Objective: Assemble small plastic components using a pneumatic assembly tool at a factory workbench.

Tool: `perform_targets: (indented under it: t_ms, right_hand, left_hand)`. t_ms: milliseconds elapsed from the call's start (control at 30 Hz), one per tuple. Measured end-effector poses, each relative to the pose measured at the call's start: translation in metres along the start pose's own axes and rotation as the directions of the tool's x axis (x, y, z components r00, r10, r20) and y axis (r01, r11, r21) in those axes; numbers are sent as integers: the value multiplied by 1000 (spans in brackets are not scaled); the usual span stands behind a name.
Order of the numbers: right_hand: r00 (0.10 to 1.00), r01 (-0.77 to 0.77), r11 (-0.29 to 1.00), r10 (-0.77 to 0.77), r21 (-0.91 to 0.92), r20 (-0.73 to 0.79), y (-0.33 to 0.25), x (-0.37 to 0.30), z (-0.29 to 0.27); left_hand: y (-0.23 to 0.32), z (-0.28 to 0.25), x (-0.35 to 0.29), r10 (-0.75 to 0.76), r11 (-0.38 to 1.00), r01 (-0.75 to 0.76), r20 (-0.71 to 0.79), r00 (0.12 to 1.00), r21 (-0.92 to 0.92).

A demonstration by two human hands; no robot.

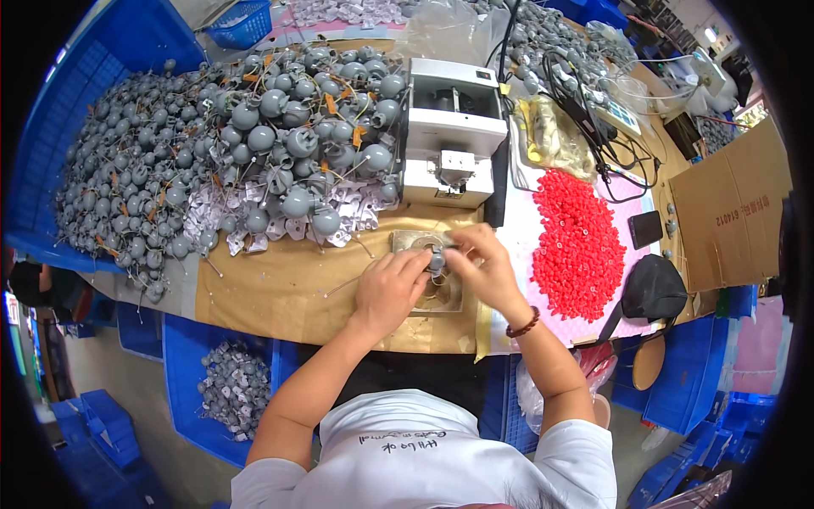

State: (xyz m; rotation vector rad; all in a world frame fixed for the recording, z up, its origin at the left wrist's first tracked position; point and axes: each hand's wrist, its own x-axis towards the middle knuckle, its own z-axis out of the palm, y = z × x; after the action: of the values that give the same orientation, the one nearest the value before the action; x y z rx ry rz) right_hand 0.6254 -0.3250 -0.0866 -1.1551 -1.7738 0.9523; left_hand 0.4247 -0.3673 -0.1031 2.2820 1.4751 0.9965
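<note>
A small grey round part (437, 261) sits over a square pale fixture block (451, 297) on the brown-covered bench. My left hand (392, 287) reaches in from the left, its fingers together and the tips closed against the part's side. From the right comes my right hand (485, 270), thumb and forefinger bent at the part's upper right; a dark beaded bracelet circles that wrist. The fingers partly hide the part and the top of the block. A thin wire (343, 287) lies left of my left hand.
Grey round housings with wires (297, 136) are heaped at left, spilling from a blue bin (38, 187). White clips (352, 204) lie at the heap's edge. A white machine (454, 131) stands beyond my hands. Right are red caps (578, 246), a phone (645, 228) and a black pouch (654, 288).
</note>
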Motion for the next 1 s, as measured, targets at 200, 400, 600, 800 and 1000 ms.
perform_targets:
  t_ms: [200, 400, 600, 800, 1000]
  right_hand:
    - [987, -18, 992, 37, 125, -156, 5, 18, 21]
    - [979, 198, 965, -202, 170, 10, -61, 39, 0]
    - [688, 710, 690, -722, -142, -69, -166, -11, -95]
    - [654, 754, 649, -756, -104, 29, -220, -23, -88]
    - [609, 793, 607, -789, 49, -85, -219, -19, -80]
  left_hand:
    - [1, -2, 5, 3, 1000, -3, 4, 1000, -11]
    - [5, -56, -10, 9, 1000, -7, 84, 996, -24]
    - [-11, -203, -66, -487, 855, 238, 554, 675, 461]
    - [-28, -135, -39, -195, 917, 104, 205, 959, 384]
    - [-49, -32, 16, 10, 881, -9, -1, 1000, 473]
